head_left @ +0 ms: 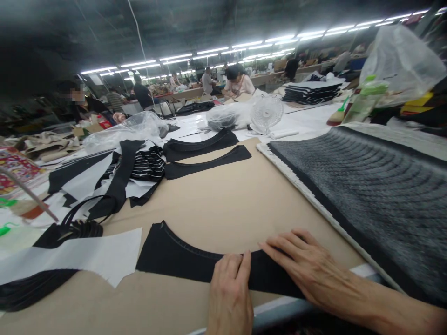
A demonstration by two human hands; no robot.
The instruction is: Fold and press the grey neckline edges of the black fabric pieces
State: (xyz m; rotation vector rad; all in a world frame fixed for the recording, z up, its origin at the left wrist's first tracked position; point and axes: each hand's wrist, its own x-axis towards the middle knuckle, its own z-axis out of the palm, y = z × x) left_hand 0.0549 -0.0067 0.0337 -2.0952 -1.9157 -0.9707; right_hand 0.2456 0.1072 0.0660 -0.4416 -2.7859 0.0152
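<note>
black curved piece [186, 261]: flat on tan work surface [216, 209], beneath both hands | left hand [230, 287]: fingertips at its concave edge, near middle | right hand [309, 266]: over its right part | hands near, apart; pinching or only pressing, cannot tell

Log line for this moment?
left hand: on black curved piece, curved edge | right hand: on same piece, right part | under: tan sheet | beyond: two dark strips
</note>
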